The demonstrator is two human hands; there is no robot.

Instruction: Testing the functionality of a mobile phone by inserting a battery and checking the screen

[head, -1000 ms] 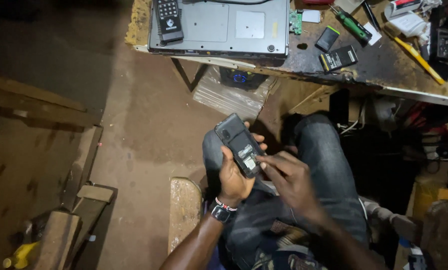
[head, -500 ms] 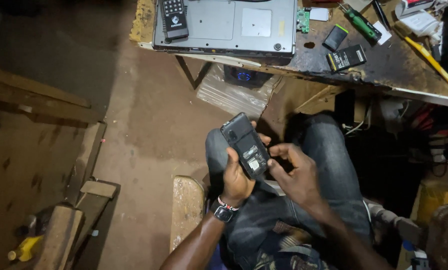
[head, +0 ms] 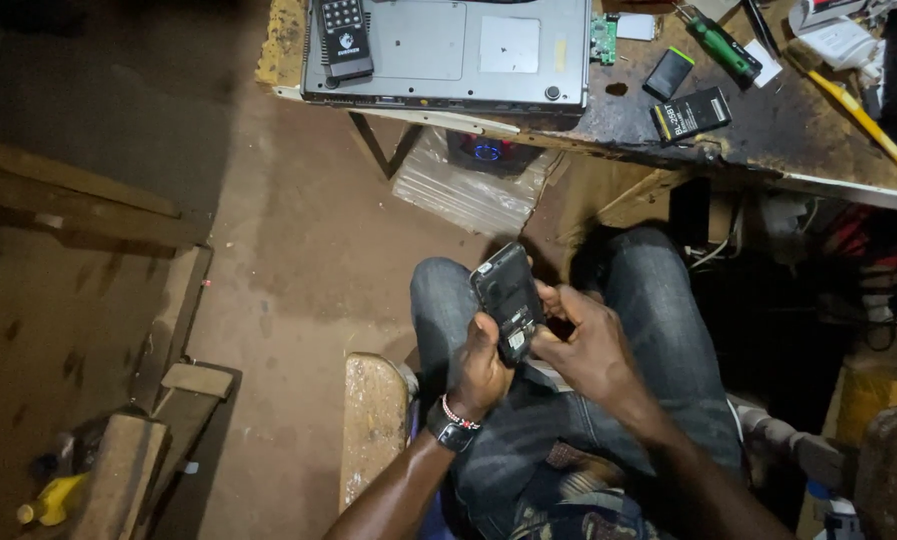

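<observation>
- Left hand [head: 480, 365] is clamped round the lower half of the phone [head: 508, 298], held over the lap, back side up.
- Right hand [head: 590, 345] has its fingertips closed on the phone's right edge.
- Advice: keep the left grip firm and work with light, controlled finger pressure so nothing drops onto the dirt floor [head: 298, 250].
- Phone: small, black, rear cover off, label visible inside.

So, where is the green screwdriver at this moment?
In the head view, the green screwdriver lies on the workbench at the upper right, between the grey laptop and the yellow-handled tool.
</observation>
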